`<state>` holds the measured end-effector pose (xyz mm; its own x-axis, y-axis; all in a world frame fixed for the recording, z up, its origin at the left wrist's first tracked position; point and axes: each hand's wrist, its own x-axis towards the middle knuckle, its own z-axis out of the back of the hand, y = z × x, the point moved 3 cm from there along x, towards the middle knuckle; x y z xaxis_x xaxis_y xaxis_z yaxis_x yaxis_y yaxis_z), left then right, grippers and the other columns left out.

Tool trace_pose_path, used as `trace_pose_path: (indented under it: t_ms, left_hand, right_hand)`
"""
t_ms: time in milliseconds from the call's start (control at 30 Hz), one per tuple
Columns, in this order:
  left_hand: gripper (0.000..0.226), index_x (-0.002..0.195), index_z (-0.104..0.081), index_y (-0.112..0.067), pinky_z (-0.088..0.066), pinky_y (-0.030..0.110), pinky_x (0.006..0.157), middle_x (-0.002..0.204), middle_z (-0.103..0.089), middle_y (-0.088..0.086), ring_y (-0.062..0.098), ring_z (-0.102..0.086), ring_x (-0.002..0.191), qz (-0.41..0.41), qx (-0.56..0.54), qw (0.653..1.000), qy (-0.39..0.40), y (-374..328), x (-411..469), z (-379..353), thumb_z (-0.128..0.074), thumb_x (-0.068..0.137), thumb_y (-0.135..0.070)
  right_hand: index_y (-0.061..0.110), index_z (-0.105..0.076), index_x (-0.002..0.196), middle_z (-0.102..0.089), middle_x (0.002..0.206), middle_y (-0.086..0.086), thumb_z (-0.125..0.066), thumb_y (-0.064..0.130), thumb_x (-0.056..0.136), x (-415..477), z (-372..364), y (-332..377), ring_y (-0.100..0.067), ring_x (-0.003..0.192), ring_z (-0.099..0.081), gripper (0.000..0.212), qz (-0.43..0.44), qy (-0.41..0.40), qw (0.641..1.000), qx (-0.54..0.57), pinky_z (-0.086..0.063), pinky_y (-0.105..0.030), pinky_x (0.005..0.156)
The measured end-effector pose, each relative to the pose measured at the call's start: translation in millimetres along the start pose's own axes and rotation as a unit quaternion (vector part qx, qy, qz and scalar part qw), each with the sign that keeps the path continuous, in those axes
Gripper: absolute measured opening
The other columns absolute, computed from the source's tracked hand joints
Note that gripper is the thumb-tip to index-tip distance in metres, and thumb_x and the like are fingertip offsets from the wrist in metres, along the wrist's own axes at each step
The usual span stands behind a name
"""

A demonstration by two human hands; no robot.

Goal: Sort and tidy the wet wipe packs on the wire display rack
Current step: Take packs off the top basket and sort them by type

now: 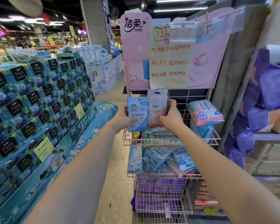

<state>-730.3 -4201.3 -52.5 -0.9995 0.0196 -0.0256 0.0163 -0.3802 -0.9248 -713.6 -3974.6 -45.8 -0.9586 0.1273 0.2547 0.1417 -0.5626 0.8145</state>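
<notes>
A pink wire display rack (214,141) stands ahead with several basket tiers. My left hand (122,118) grips a blue wet wipe pack (137,112), held upright at the top basket's left side. Beside it, my right hand (171,115) grips a pink wet wipe pack (157,105), also upright. A large pink-and-white pack (204,113) lies on blue packs at the basket's right. More packs lie flat under my hands. In the second basket, blue packs (158,157) are jumbled at odd angles.
A tall stack of blue tissue boxes (39,101) fills the left side. Purple packages (265,101) hang on the right by a shelf. A pink sign board (136,62) with a handwritten notice tops the rack. Lower baskets hold purple packs (162,183). A tiled aisle runs between.
</notes>
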Motion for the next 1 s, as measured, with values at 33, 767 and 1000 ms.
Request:
trace_pose_path:
  t_ms: [33, 767, 1000]
  left_hand:
    - [0.060, 0.139, -0.043, -0.007, -0.055, 0.027, 0.077, 0.129, -0.063, 0.011, 0.023, -0.067, 0.109, 0.011, 0.008, 1.000, -0.005, 2.1, 2.4, -1.2, -0.073, 0.088, 0.001]
    - [0.074, 0.136, -0.046, -0.002, -0.035, 0.050, 0.110, 0.143, -0.047, 0.017, 0.041, -0.040, 0.135, 0.054, 0.311, 0.942, -0.118, -4.4, -14.0, -13.1, -0.063, 0.091, -0.058]
    - [0.065, 0.137, -0.047, -0.008, -0.032, 0.047, 0.110, 0.142, -0.049, 0.018, 0.038, -0.041, 0.135, 0.056, 0.362, 0.914, -0.177, -7.8, -25.5, -12.7, -0.063, 0.093, -0.054]
  right_hand:
    - [0.027, -0.030, 0.140, -0.058, 0.115, -0.003, -0.067, 0.012, 0.082, -1.2, -0.8, -0.4, -0.023, 0.094, -0.060, 0.071, 0.005, -0.003, 1.000, 0.001, -0.045, -0.032, 0.076]
    - [0.008, -0.053, 0.104, -0.057, 0.099, -0.007, -0.055, 0.036, 0.092, -20.5, 8.9, -1.9, -0.028, 0.094, -0.056, 0.031, -0.058, 0.176, 0.942, -0.279, -0.047, -0.035, 0.080]
    - [-0.001, -0.069, 0.098, -0.072, 0.090, -0.012, -0.070, 0.032, 0.075, -25.6, 22.4, -3.9, -0.027, 0.079, -0.066, 0.039, -0.058, 0.199, 0.951, -0.228, -0.052, -0.033, 0.066]
